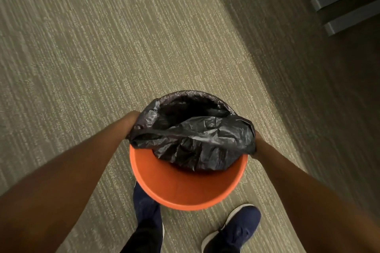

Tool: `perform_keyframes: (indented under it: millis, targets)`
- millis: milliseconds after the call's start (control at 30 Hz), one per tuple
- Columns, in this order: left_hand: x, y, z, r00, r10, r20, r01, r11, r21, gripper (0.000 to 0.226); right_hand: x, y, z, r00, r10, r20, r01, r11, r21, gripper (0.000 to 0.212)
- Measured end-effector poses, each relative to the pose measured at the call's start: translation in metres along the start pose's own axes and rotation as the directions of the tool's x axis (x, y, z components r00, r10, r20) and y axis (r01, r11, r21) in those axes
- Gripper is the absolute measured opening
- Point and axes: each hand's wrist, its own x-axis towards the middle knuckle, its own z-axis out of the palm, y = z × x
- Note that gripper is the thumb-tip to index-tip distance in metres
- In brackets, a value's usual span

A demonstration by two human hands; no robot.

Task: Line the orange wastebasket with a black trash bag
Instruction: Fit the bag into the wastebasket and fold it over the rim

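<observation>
View straight down from a person's head at a round orange wastebasket on striped grey-green carpet; the basket sits just ahead of two dark blue shoes. A crinkled, glossy black trash bag covers the far half of the basket's mouth; its edge is folded over the far rim, while the near part hangs loose in a slack fold across the middle, leaving the near inner wall bare and orange. The left hand meets the bag at the left rim, the right hand at the right rim; the plastic hides both sets of fingers, so their grip cannot be told. Two grey furniture legs lie at top right.
</observation>
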Motion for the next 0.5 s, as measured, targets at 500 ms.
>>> perform_keyframes:
  millis: [500]
  targets:
    - [-0.131, -0.065, -0.003, 0.993, 0.007, -0.122, -0.037, 0.969, -0.245, 0.019, -0.096, 0.021, -0.023, 0.975, -0.207, -0.077, 0.159, 0.898, -0.409, 0.045]
